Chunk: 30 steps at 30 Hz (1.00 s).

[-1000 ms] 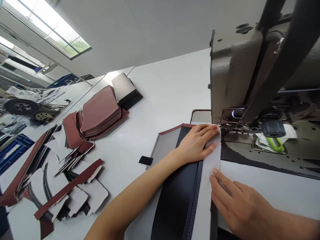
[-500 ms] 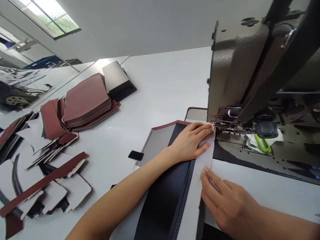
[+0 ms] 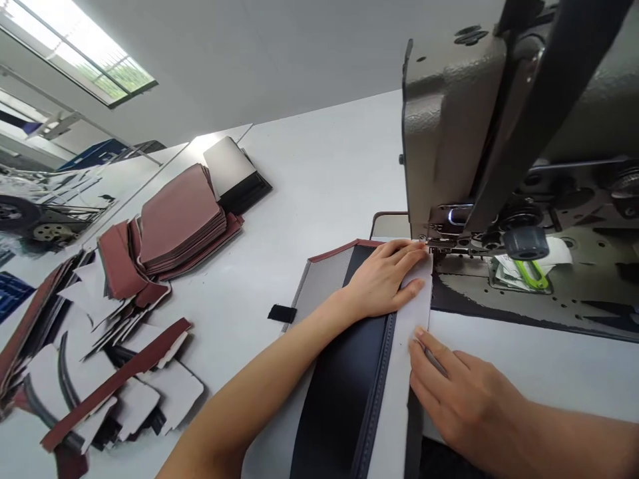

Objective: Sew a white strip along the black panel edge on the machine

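Observation:
A long panel [image 3: 344,372] with a black strip, a pale border and maroon binding at its far end lies with its right edge at the sewing machine [image 3: 449,133]. My left hand [image 3: 387,276] rests flat on it, fingers stretched out, fingertips close to the presser foot [image 3: 434,246]. Lower down, my right hand [image 3: 454,386] is closed, with thumb and forefinger pinching the panel's pale right edge. A thin grey object [image 3: 434,362] shows between its fingers; its kind I cannot make out. A black tab [image 3: 282,313] sticks out from the panel's left side.
Left on the white table are a stack of maroon pieces [image 3: 182,213], a black-and-white stack [image 3: 234,173] and a loose pile of cut pieces [image 3: 140,392]. A green-handled tool [image 3: 532,274] lies on the machine bed, with dark scissors [image 3: 609,316] farther right.
The camera view has shifted a little, so the piles at left appear farther right and lower. Both hands keep the same hold, and the panel has hardly moved against the machine.

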Motion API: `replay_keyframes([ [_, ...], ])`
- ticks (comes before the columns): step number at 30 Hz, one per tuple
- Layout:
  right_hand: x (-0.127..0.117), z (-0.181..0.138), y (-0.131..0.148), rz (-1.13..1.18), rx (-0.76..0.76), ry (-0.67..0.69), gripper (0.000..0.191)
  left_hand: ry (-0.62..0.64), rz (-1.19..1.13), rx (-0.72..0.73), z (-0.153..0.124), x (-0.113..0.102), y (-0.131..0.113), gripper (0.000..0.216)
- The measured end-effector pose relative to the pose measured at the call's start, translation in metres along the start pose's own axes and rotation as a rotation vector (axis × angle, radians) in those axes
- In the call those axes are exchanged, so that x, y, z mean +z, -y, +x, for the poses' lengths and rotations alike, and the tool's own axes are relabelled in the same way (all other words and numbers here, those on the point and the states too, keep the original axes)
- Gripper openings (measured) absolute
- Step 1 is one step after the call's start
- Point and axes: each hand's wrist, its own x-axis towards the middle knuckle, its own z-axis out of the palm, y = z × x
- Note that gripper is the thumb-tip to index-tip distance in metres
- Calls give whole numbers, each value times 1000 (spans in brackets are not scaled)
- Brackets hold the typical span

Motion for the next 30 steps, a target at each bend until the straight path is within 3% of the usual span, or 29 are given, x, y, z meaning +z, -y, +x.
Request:
replay_keyframes([
  [30,-1,-2,0,24,-38,26,30,22,-45,-3,2,-1,-2,42],
])
